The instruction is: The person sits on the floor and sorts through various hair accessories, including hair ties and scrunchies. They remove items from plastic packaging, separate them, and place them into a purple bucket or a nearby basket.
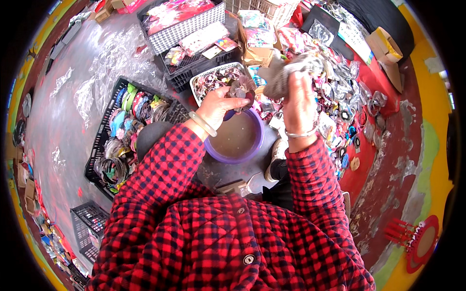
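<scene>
My left hand (pixel 213 109) pinches a brownish, ruffled, flower-like hair ornament (pixel 241 88) between thumb and fingers. My right hand (pixel 298 106) is raised beside it, gripping a bunched grey cloth (pixel 281 80) that looks slightly blurred. Below both hands stands a purple basin (pixel 262 137) with murky water in it. Just past the left hand, a white basket (pixel 193 87) holds many small hair accessories. Part of the basin's far rim is hidden by the left hand and the ornament.
To the left, a black crate (pixel 95 157) is full of headbands. Loose packaged accessories (pixel 335 104) are heaped on the right over red cloth (pixel 361 177). Stacked crates (pixel 187 30) and a cardboard box (pixel 259 56) stand at the far side. Clear plastic (pixel 114 63) lies on the floor.
</scene>
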The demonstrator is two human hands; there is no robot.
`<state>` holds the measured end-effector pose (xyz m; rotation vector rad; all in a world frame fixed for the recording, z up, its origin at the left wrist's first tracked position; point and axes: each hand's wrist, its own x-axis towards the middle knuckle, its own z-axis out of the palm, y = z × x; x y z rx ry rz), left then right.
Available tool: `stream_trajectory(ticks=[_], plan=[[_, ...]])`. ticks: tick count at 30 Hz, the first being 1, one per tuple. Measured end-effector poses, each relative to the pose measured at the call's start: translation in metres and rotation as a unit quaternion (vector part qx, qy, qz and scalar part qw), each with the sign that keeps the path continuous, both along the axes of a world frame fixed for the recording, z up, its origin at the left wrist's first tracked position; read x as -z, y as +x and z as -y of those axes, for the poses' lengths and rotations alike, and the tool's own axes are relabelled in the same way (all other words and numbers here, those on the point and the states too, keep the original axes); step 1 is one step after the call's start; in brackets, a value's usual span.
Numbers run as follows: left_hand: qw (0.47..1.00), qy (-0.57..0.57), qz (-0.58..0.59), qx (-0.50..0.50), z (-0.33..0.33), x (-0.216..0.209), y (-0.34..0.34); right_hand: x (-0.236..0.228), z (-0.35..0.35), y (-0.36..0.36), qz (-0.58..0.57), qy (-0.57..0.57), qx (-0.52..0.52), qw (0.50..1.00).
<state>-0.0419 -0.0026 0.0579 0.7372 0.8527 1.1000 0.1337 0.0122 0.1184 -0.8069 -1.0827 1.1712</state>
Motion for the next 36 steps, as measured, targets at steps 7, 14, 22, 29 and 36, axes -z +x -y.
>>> stream_trajectory(ticks=[7, 14, 22, 29, 36], plan=[[0.992, 0.094, -0.08, -0.012, 0.01, 0.002, 0.004, 0.046, 0.004, -0.03, 0.438, 0.255, -0.069, 0.859], [0.984, 0.124, -0.111, 0.065, 0.01, 0.014, 0.005, 0.053, 0.006, -0.035, 0.379, 0.175, 0.015, 0.908], [0.984, 0.114, -0.041, 0.13, 0.015, -0.001, 0.011, 0.067, -0.011, -0.022, 0.223, -0.004, -0.099, 0.97], [0.982, 0.09, -0.046, 0.157, 0.018, -0.003, 0.007, 0.047, -0.011, -0.017, 0.015, -0.124, -0.204, 0.971], [0.973, 0.076, -0.079, 0.203, 0.014, -0.006, 0.004, 0.046, -0.019, -0.008, 0.177, 0.057, -0.122, 0.975]])
